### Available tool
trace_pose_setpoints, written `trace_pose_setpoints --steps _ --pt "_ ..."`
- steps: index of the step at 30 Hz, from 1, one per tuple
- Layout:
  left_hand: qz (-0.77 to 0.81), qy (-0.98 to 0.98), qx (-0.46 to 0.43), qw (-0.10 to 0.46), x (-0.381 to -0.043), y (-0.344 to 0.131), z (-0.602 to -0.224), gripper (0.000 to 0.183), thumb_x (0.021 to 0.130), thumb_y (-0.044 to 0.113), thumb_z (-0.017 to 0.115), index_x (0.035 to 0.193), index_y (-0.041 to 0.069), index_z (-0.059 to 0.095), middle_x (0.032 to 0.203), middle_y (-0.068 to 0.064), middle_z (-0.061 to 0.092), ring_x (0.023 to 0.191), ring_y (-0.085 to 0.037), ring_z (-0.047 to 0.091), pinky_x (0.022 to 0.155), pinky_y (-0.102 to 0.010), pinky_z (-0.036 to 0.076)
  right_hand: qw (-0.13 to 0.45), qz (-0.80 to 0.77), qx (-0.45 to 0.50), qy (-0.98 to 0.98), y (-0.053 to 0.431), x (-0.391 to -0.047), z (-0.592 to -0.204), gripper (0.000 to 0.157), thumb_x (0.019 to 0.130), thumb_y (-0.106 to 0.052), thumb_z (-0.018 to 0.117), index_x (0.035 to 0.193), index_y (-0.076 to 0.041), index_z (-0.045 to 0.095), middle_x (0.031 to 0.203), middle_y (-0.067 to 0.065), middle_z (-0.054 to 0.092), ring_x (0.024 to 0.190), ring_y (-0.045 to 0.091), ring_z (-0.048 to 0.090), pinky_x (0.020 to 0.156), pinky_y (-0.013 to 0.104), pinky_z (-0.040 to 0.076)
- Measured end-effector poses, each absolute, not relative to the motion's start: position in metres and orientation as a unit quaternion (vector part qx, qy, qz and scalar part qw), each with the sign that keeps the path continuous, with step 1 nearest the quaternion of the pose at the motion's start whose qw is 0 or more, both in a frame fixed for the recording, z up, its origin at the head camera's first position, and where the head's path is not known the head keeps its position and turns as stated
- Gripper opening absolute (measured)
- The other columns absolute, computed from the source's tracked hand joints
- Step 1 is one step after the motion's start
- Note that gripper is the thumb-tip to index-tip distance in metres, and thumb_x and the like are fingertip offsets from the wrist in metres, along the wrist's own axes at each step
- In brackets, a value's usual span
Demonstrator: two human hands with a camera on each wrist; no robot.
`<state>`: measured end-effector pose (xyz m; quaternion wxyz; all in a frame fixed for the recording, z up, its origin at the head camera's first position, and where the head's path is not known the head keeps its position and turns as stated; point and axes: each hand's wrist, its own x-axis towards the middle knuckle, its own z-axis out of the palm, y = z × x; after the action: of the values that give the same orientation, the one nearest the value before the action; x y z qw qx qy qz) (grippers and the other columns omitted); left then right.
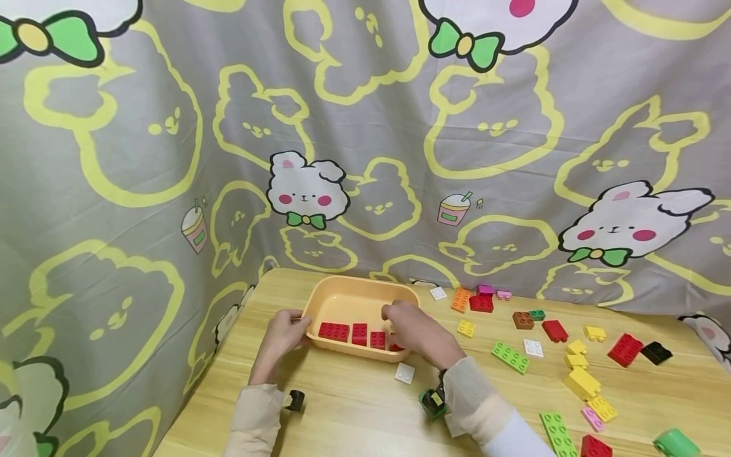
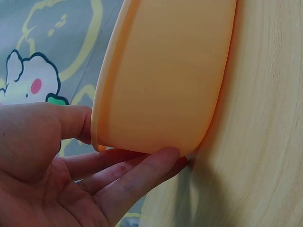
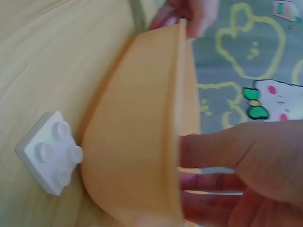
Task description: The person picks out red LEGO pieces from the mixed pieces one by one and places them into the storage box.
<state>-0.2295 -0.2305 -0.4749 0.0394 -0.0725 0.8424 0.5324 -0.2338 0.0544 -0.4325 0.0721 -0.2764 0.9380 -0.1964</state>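
Note:
An orange plastic tray [image 1: 348, 304] stands at the back left of the table. My left hand [image 1: 287, 333] grips its left end, thumb at the rim and fingers against the outer wall, as the left wrist view [image 2: 109, 175] shows. Along the tray's near side lie red toy bricks: a longer one [image 1: 334, 331], a small one [image 1: 359, 334] and another small one [image 1: 377, 339]. My right hand [image 1: 417, 330] reaches over the right end into the tray, fingers bent downward. Another red brick [image 1: 395, 347] shows partly beneath it. The tray wall hides those fingertips in the right wrist view; I cannot tell whether they hold it.
A white four-stud plate [image 3: 52, 151] lies just outside the tray's near wall. Across the table's right side are scattered bricks, among them a light green plate [image 1: 510, 357], a yellow brick [image 1: 582, 384], a red brick [image 1: 625, 349] and a black one [image 1: 657, 352]. A patterned curtain [image 1: 365, 139] hangs behind.

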Motion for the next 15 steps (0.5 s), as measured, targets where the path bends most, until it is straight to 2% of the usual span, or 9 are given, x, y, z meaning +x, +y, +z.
trace_pose_setpoints --steps 2,5,10,15 --pt "0.532 0.843 -0.072 0.040 -0.230 -0.230 -0.474 0.036 0.098 0.004 0.052 0.125 -0.017 0.063 0.105 -0.032 0.070 0.084 -0.030 0.075 0.074 -0.039 0.065 0.059 -0.215 -0.278 0.934 0.061 -0.229 -0.428 0.029 0.089 -0.005 0.078 0.115 0.001 0.068 0.108 0.015 0.063 0.090 0.024 0.059 0.078 0.039 0.058" --pt "0.531 0.843 -0.072 0.040 -0.231 -0.229 -0.473 0.037 0.097 0.005 0.052 0.125 -0.017 0.063 0.105 -0.032 0.070 0.085 -0.031 0.075 0.074 -0.038 0.065 0.038 -0.234 -0.282 0.929 0.069 -0.220 -0.423 0.031 0.090 -0.008 0.078 0.118 0.000 0.067 0.111 0.013 0.063 0.088 0.022 0.059 0.076 0.036 0.058" --pt "0.525 0.847 -0.070 0.039 -0.230 -0.229 -0.471 0.037 0.097 0.005 0.052 0.124 -0.017 0.063 0.105 -0.032 0.070 0.084 -0.031 0.075 0.074 -0.039 0.065 -0.006 -0.251 -0.294 0.922 0.082 -0.202 -0.420 0.029 0.091 -0.009 0.078 0.118 -0.004 0.069 0.111 0.006 0.063 0.088 0.020 0.061 0.075 0.031 0.058" --pt "0.528 0.845 -0.070 0.040 -0.229 -0.229 -0.472 0.037 0.098 0.005 0.051 0.124 -0.018 0.063 0.105 -0.034 0.070 0.084 -0.031 0.075 0.074 -0.039 0.065 -0.053 -0.262 -0.294 0.918 0.097 -0.186 -0.418 0.027 0.089 -0.008 0.079 0.114 -0.003 0.070 0.111 0.007 0.065 0.084 0.014 0.059 0.069 0.025 0.056"
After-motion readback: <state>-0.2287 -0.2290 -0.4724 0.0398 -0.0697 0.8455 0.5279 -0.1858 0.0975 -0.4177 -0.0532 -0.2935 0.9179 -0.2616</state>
